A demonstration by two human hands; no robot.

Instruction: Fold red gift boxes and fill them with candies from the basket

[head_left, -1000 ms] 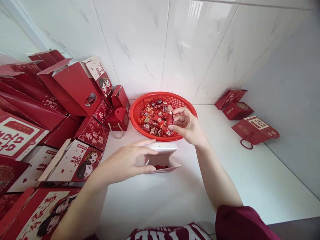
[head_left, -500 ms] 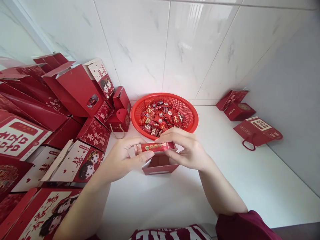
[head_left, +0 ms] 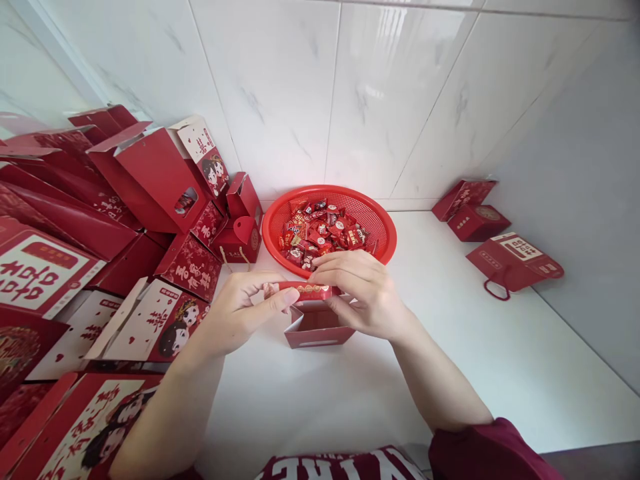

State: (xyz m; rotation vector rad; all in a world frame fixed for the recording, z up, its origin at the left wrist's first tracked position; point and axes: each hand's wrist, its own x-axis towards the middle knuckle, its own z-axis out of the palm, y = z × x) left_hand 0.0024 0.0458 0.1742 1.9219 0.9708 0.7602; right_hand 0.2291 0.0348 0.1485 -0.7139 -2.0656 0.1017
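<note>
My left hand [head_left: 234,315] and right hand [head_left: 364,297] pinch red wrapped stick [head_left: 309,292] by open box [head_left: 316,338], between worktop's [head_left: 500,360] back and front edges. Loose pinch could drop stick; wrist bump could tip box.

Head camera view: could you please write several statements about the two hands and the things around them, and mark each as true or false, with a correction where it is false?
1. The left hand and the right hand both hold a shiny red stick-shaped packet. True.
2. An oval red plastic basket contains small wrapped pieces. True.
3. The open red cardboard box is nearer to the camera than the basket. True.
4. The stick-shaped packet lies in the basket. False: it is between the two hands.
5. The left hand is empty. False: it grips one end of the packet.
6. The wall behind the basket is dark wood. False: it is a white tiled wall with grey marks.
</note>
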